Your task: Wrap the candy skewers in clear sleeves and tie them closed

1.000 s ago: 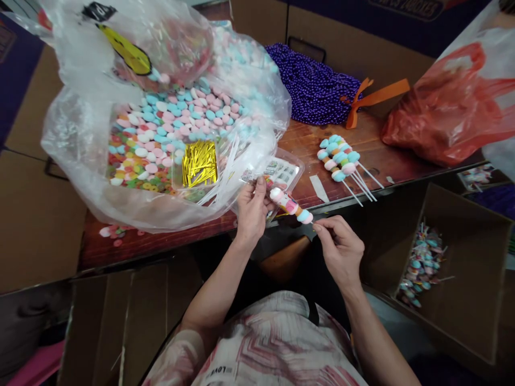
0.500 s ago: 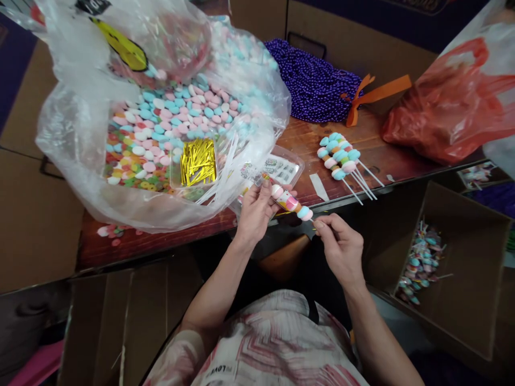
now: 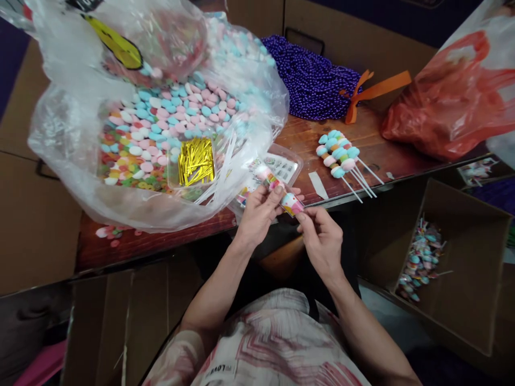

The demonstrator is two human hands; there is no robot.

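Between my hands is a candy skewer (image 3: 292, 205) inside a clear printed wrapper (image 3: 265, 172). My left hand (image 3: 260, 213) is closed around the middle of the wrapper, thumb on top. At the lower end, my right hand (image 3: 321, 236) pinches the skewer; its stick is hidden by my fingers. Just beyond my left hand, more flat printed wrappers (image 3: 284, 165) lie in a clear plastic tray. Several finished-looking candy skewers (image 3: 338, 153) without wrappers rest on the table to the right, sticks toward me.
A big clear plastic bag (image 3: 60, 145) holds loose candies (image 3: 161, 120), a tub of gold twist ties (image 3: 196, 161) and white sticks (image 3: 226, 166). Purple bead strings (image 3: 311, 78) and a red plastic bag (image 3: 438, 112) stand behind. A cardboard box (image 3: 462, 279) with wrapped skewers sits lower right.
The candy skewer has slid further into the wrapper. My right hand has moved left and up, close to my left hand, and the bare stick no longer shows.
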